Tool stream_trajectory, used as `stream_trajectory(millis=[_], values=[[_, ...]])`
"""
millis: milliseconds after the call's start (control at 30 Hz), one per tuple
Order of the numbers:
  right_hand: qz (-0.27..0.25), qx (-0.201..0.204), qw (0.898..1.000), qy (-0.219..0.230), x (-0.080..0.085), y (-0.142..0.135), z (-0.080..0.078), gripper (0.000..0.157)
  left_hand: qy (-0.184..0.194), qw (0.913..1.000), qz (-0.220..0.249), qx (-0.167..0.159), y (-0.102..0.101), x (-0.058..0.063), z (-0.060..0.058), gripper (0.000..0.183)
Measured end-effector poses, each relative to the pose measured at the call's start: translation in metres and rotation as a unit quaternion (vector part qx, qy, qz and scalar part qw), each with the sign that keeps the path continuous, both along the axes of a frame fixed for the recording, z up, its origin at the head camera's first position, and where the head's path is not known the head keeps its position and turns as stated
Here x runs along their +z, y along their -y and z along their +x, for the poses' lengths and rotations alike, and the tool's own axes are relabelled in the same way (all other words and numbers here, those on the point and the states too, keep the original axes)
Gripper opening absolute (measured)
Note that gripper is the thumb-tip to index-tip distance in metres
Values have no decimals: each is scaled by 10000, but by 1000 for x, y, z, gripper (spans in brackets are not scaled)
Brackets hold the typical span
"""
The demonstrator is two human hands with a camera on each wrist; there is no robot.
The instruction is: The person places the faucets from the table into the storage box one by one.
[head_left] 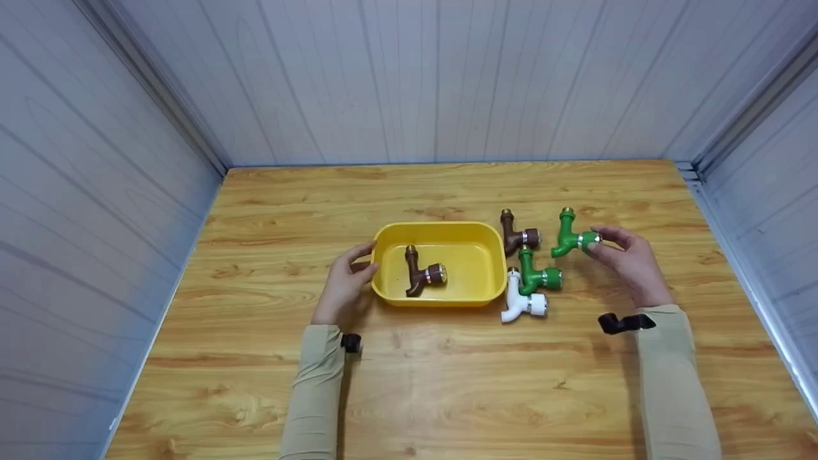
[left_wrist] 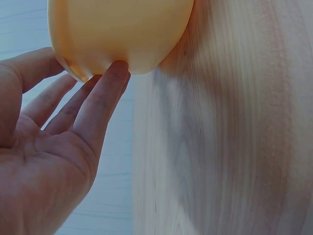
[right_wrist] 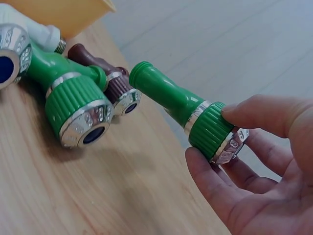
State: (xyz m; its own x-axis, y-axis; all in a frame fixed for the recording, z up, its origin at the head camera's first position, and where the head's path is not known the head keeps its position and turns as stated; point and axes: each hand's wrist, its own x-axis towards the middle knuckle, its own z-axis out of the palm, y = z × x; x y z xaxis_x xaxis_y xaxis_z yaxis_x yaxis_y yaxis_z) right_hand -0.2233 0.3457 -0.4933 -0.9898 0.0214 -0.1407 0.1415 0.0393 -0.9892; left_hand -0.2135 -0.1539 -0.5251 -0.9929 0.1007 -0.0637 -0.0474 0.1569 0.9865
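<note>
Yellow tub (head_left: 383, 268); brown tap (head_left: 422, 276) inside; outside brown tap (head_left: 515, 237), two green taps (head_left: 569, 237) (head_left: 535, 275), white tap (head_left: 521, 305); wood-grain table (head_left: 447, 377).

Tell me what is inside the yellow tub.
One brown tap lies in the yellow tub. Nothing else shows inside; the floor under the tap is covered.

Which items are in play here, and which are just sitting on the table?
In play:
- right hand pinching the far green tap
- left hand touching the yellow tub
- brown tap lying in the tub

Lying about:
- second brown tap
- near green tap
- white tap
- wooden table
</note>
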Motion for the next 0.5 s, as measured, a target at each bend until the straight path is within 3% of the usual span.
stream_trajectory(millis=[300,500], values=[[-340,140,9993,-108,17,11,7,43,-22,9999,108,18,-1,-1,0,45],[-219,216,9993,-207,26,17,11,50,14,9998,172,34,-1,0,1,45]])
